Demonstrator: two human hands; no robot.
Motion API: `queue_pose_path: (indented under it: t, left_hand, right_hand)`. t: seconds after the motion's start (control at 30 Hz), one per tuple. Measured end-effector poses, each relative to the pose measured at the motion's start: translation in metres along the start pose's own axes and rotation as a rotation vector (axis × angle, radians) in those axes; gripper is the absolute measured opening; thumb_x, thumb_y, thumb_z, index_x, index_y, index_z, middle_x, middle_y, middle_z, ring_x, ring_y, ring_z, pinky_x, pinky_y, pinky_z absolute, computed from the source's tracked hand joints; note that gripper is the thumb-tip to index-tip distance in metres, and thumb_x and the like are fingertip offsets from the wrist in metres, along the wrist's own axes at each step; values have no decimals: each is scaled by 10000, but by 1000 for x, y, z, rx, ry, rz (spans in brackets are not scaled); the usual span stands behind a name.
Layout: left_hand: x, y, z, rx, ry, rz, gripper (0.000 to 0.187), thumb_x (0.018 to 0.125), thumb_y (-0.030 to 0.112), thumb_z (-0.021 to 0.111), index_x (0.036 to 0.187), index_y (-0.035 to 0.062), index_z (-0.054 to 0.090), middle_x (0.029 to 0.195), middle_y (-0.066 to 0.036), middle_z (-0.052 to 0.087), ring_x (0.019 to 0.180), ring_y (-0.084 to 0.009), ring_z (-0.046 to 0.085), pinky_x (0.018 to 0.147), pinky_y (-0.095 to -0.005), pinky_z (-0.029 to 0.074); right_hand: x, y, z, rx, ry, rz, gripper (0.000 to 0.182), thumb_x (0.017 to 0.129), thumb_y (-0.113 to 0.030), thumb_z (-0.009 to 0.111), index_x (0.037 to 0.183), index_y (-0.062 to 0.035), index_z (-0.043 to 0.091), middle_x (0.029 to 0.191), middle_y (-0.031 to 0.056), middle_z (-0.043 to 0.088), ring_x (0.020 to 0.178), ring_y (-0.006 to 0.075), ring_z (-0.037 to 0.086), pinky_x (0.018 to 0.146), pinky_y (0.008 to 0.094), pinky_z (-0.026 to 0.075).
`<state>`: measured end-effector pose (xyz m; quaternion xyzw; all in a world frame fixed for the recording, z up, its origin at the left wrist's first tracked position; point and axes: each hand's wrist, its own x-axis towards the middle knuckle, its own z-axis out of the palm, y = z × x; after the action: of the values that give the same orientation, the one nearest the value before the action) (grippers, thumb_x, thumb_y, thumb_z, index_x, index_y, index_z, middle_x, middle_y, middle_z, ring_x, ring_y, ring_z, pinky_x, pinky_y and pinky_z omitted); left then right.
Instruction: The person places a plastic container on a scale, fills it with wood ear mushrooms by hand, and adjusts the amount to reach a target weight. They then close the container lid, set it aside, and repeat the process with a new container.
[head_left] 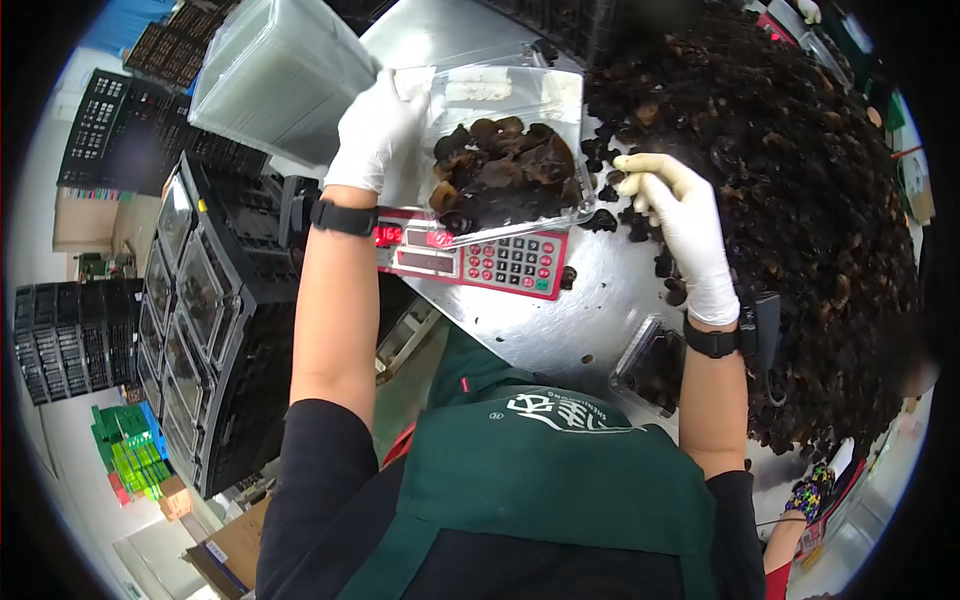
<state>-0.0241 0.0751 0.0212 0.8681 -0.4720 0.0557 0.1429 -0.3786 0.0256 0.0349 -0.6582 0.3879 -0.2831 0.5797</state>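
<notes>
A clear plastic box (pixel 585 150) holding dark brown wood ear mushrooms (pixel 505 170) rests on a red and white digital scale (pixel 515 262) with lit red digits. My left hand (pixel 385 125), in a white glove, is closed at the box's upper left edge. To the right of the box, my gloved right hand (pixel 680 215) hovers beside a large heap of wood ears (pixel 780 200). Its fingers are curled in; dark pieces lie around the fingertips, and whether one is held I cannot make out.
Stacked clear plastic boxes (pixel 285 85) stand at upper left. Black crates (pixel 215 320) with filled boxes are at my left. Another clear box (pixel 650 365) with wood ears lies near my right forearm. A co-worker's patterned sleeve (pixel 808 492) shows at lower right.
</notes>
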Motion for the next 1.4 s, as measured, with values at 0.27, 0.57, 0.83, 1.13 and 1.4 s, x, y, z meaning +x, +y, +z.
queue_pose_path:
  t: [0.27, 0.57, 0.83, 1.13, 1.4]
  left_hand:
    - [-5, -6, 16, -765, 105, -16, 523, 866, 46, 649, 1365, 3, 498, 949, -42, 662, 839, -93, 609, 741, -230, 500]
    - [-40, 14, -27, -952, 48, 11, 381, 913, 5, 550, 1292, 23, 587, 1119, -68, 647, 1053, -134, 590, 937, -261, 443]
    - [-86, 22, -55, -964, 102, 69, 385, 898, 0, 494, 1267, 21, 601, 1185, -98, 639, 1095, -175, 581, 996, -300, 426]
    - [-144, 9, -70, -807, 4, 249, 591, 657, -60, 384, 1150, 48, 692, 1277, -138, 587, 1277, -252, 502, 1077, -346, 374]
    - [-168, 11, -35, -978, -278, -164, 595, 941, 60, 548, 1504, 119, 364, 916, -52, 612, 775, -117, 593, 707, -245, 486]
  right_hand:
    - [2, 7, 6, -9, -52, -219, 397, 860, 60, 431, 1192, -12, 638, 1025, 90, 683, 890, 133, 640, 819, 262, 527]
    - [36, -32, 64, -113, -167, -499, 319, 902, -55, 514, 1201, -26, 623, 1084, 152, 688, 1009, 296, 664, 915, 347, 514]
    - [15, -4, 8, 118, -3, -169, 281, 944, -20, 489, 1173, -28, 651, 1058, 61, 682, 829, 80, 604, 708, 214, 496]
    - [-8, 10, 15, 160, -4, 41, 368, 991, -208, 555, 1312, -28, 559, 913, 21, 669, 740, 55, 591, 618, 212, 490]
    - [10, 38, 39, 288, -302, 96, 605, 978, -127, 513, 1511, -1, 256, 828, 71, 668, 599, 84, 596, 522, 203, 496]
